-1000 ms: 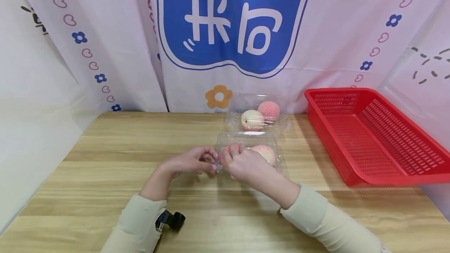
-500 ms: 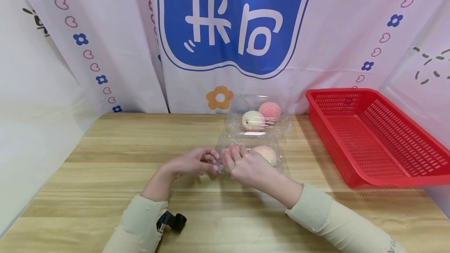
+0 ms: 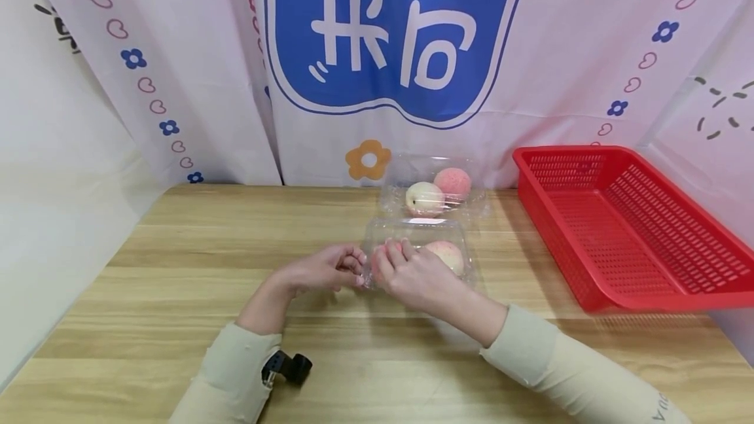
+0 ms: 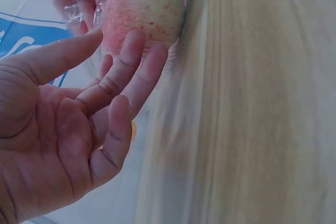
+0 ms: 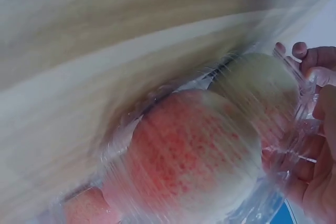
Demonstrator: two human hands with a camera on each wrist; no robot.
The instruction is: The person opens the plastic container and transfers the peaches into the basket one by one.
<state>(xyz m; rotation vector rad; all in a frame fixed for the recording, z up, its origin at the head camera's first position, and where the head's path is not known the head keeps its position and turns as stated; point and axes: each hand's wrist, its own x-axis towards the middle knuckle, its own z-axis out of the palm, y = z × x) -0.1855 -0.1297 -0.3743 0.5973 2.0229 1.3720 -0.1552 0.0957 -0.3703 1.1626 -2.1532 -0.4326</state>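
Observation:
A clear plastic clamshell box (image 3: 377,228) holding peaches stands mid-table. Its pale right peach (image 3: 446,257) shows through the lid, while the pink left peach (image 3: 379,267) is partly behind my right hand (image 3: 418,277). That hand's curled fingers pinch the box's front rim, and the right wrist view has the hand (image 5: 317,171) at the clear rim beside a speckled peach (image 5: 194,150). Against the box's left side, my left hand (image 3: 321,270) has loosely bent fingers. In the left wrist view its fingertips (image 4: 134,40) touch the plastic over a peach (image 4: 144,9).
Behind it, a second clear box (image 3: 391,178) contains a whitish peach (image 3: 425,199) and a pink peach (image 3: 452,183). To the right stands a red plastic basket (image 3: 548,234). A printed cloth (image 3: 559,70) hangs along the back edge of the wooden table (image 3: 194,267).
Both hands stay at the front box, with only slight movement in the right hand's fingers. The head view shifts a little; boxes and basket keep their places.

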